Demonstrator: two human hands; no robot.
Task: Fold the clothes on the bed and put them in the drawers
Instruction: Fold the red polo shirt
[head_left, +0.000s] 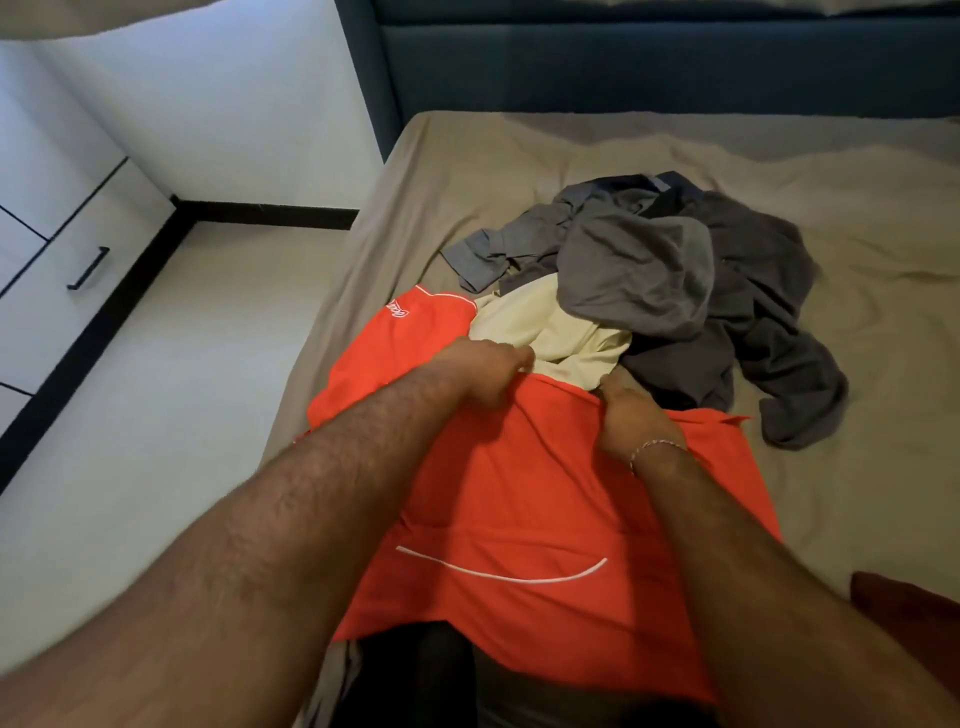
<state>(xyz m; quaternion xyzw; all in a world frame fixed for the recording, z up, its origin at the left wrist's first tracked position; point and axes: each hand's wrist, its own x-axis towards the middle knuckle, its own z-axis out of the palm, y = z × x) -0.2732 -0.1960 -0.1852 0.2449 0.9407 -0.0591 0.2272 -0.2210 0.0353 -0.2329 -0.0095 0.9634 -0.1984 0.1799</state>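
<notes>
On the bed (857, 364), both hands (488, 369) (631, 415) pinching the red shirt (519, 509): best pulled taut, then folded squarely.

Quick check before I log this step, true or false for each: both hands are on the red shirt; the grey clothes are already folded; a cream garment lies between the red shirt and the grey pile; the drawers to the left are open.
1. Both hands hold the red shirt. True: the left hand and right hand grip its far edge.
2. The grey clothes are folded. False: they lie in a crumpled heap.
3. A cream garment lies between the red shirt and the grey heap. True.
4. The drawers are open. False: the visible fronts look closed.
</notes>
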